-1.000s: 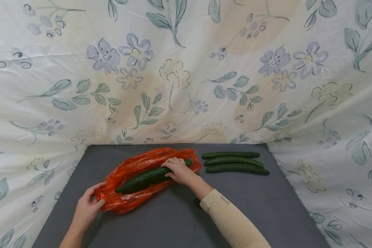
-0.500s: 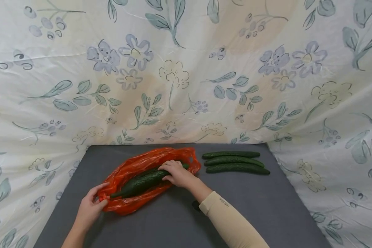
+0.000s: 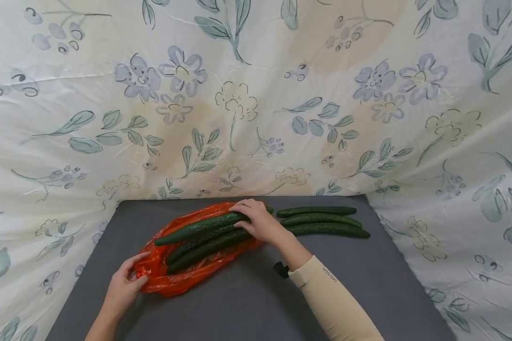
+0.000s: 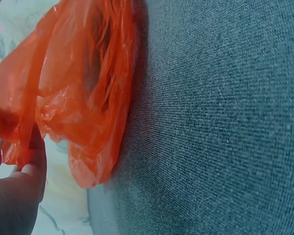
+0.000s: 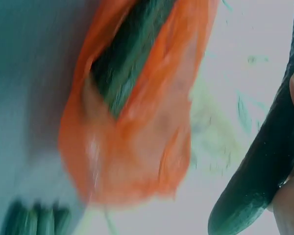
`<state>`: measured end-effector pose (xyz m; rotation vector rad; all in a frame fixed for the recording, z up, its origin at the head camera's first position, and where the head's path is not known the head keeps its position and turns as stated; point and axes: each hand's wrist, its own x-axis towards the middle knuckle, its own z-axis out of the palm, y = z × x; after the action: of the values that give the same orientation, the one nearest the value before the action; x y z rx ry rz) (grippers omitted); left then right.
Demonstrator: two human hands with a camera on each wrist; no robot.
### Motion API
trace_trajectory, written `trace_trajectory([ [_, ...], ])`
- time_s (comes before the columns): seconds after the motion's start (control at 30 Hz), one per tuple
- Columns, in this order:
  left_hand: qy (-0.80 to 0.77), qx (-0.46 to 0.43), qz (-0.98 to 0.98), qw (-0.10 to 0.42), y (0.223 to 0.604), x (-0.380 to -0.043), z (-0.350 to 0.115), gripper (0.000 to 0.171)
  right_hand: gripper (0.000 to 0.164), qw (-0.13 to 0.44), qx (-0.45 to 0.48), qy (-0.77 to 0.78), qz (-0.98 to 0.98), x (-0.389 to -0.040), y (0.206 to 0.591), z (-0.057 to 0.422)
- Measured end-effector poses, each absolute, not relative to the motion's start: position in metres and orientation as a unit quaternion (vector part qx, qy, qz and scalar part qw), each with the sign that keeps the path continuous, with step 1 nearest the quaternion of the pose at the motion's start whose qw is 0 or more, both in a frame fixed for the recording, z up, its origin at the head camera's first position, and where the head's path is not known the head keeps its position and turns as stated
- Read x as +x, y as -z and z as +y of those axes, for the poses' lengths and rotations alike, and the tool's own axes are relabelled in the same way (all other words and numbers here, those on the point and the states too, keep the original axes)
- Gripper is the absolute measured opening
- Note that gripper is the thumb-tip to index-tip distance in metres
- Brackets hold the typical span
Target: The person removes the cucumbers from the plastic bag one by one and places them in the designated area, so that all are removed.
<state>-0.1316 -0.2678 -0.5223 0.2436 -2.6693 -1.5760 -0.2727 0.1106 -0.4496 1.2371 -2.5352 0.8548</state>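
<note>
My right hand (image 3: 261,221) grips a long dark green cucumber (image 3: 196,228) near its right end, holding it above an orange-red plastic bag (image 3: 164,285). In the right wrist view the held cucumber (image 5: 262,171) appears apart from the bag (image 5: 130,171). Two more cucumbers (image 3: 211,249) lie side by side in the bag's opening. My left hand (image 3: 120,291) pinches the gathered left end of the bag between thumb and fingers. From the left wrist camera, bunched plastic (image 4: 22,152) shows between the fingertips. The right ends of the bagged cucumbers are partly hidden by the right hand.
Three cucumbers (image 3: 324,219) lie in a row on the dark grey tabletop (image 3: 350,279), right of the bag. A floral cloth (image 3: 247,161) hangs behind the table and along both sides. A small black device sits under the right wrist.
The right hand has raised a cucumber out of the bag and moved slightly up and right with it, uncovering two cucumbers beneath. The left hand has stayed at the bag's end.
</note>
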Motion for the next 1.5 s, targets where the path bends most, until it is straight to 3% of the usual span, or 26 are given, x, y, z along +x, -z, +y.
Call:
trace_trajectory([
  [0.27, 0.512, 0.079, -0.855, 0.005, 0.523, -0.134, -0.268, 0.058, 0.043, 0.084, 0.335, -0.3, -0.889, -0.279, 0.474, 0.216],
  [0.53, 0.519, 0.079, -0.851, 0.019, 0.526, -0.134, -0.266, 0.058, 0.045, 0.061, 0.236, -0.274, -0.93, -0.26, 0.51, 0.325],
  [0.77, 0.519, 0.094, -0.849, 0.011, 0.529, -0.135, -0.266, 0.058, 0.044, 0.017, 0.165, -0.241, -0.956, -0.253, 0.535, 0.381],
  [1.03, 0.52, 0.1, -0.848, 0.003, 0.529, -0.133, -0.267, 0.059, 0.042, 0.045, 0.145, -0.163, -0.975, -0.26, 0.552, 0.384],
  [1.2, 0.52, 0.091, -0.849, 0.018, 0.53, -0.136, -0.267, 0.058, 0.055, 0.037, 0.125, -0.123, -0.984, -0.256, 0.54, 0.365],
  [1.33, 0.525, 0.086, -0.847, 0.011, 0.53, -0.137, -0.269, 0.058, 0.055, 0.035, 0.164, -0.174, -0.97, -0.257, 0.516, 0.327],
  [1.5, 0.525, 0.092, -0.846, 0.007, 0.53, -0.136, -0.269, 0.058, 0.044, 0.057, 0.278, -0.292, -0.914, -0.261, 0.486, 0.242],
])
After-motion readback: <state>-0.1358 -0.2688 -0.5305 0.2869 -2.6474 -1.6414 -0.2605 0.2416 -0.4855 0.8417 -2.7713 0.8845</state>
